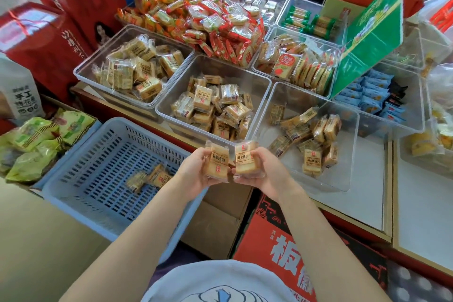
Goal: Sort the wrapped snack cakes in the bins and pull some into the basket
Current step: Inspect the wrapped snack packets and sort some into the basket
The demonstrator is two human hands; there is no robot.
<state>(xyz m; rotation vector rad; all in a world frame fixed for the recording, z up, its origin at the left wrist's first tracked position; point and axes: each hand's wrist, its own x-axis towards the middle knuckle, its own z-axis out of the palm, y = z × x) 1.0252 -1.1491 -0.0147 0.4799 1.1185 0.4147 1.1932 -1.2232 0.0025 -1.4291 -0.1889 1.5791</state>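
My left hand (196,174) holds one wrapped snack cake (218,158) and my right hand (267,170) holds another snack cake (246,157), side by side, just in front of the middle clear bin (259,86). That bin and the right clear bin (353,130) hold several similar yellow-brown cakes. A left clear bin (85,66) is also filled with them. The light blue slotted basket (98,162) sits low on the left with a few wrapped cakes (149,179) lying on its floor.
Red-wrapped snacks (220,29) pile up behind the bins. A green carton (370,37) leans over bins of blue packets (372,95). Green bags (36,144) lie left of the basket. Red boxes (49,39) stand at the left, a red carton (282,247) below.
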